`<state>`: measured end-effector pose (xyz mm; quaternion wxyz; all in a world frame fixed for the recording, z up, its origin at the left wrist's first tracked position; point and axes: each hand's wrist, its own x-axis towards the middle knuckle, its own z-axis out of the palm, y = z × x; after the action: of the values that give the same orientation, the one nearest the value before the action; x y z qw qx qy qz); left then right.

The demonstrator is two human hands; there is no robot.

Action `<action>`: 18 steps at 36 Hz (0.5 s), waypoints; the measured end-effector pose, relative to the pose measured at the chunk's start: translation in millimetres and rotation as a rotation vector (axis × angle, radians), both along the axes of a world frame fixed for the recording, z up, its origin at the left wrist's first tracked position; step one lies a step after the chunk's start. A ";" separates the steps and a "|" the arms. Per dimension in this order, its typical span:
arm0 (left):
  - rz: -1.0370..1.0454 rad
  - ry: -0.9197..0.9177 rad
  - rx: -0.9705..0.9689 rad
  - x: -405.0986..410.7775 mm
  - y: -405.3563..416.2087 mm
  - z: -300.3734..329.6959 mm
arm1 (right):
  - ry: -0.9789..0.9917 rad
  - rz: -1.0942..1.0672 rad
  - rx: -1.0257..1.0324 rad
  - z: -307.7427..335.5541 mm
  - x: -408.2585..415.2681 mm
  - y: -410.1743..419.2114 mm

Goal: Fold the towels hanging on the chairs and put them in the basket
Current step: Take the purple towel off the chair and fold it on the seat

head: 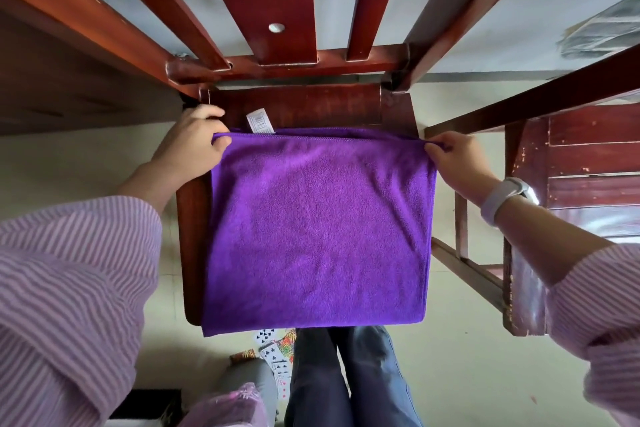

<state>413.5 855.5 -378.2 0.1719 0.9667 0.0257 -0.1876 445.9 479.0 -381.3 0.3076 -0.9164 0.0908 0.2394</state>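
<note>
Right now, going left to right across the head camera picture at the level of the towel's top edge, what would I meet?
Left hand → white care label → purple towel → right hand → white wristband → second wooden chair.

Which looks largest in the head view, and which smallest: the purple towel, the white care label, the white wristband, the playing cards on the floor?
1. purple towel
2. playing cards, as a group
3. white wristband
4. white care label

The wristband and label look close, and the wrist is nearer the camera, so their order is unsure.

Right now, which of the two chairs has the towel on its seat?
The middle chair, the one straight ahead. The purple towel lies across its seat, both hands pinching its far corners. The right chair has a bare seat.
</note>
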 end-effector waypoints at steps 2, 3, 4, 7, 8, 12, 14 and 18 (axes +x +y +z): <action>-0.029 0.002 0.024 -2.4 -3.2 -1.5 | -0.004 -0.036 0.013 -0.4 -0.6 -0.5; -0.026 -0.010 0.032 -3.9 -4.9 -2.2 | -0.006 -0.050 0.018 -0.8 -1.1 -0.4; -0.020 -0.022 0.036 -5.3 -6.8 -2.4 | -0.010 -0.057 0.022 -1.1 -1.5 -0.2; 0.011 -0.024 0.024 -6.3 -8.8 -4.5 | -0.032 -0.071 0.024 -1.1 -2.2 0.1; 0.013 -0.021 0.023 -5.9 -8.2 -4.8 | -0.037 -0.079 0.027 -1.0 -2.5 0.0; 0.052 -0.070 -0.025 -4.9 -5.5 -0.6 | -0.062 -0.106 0.042 2.0 -4.1 -0.8; 0.156 -0.115 -0.120 -4.8 -6.2 7.3 | -0.077 -0.122 0.047 4.7 -6.1 -1.9; 0.361 -0.130 -0.299 -11.3 -3.9 28.5 | -0.083 -0.184 0.071 16.6 -12.4 -2.3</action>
<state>402.2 851.7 -349.7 0.3449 0.9204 0.1591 -0.0930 433.5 476.7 -364.7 0.3638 -0.9020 0.1531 0.1751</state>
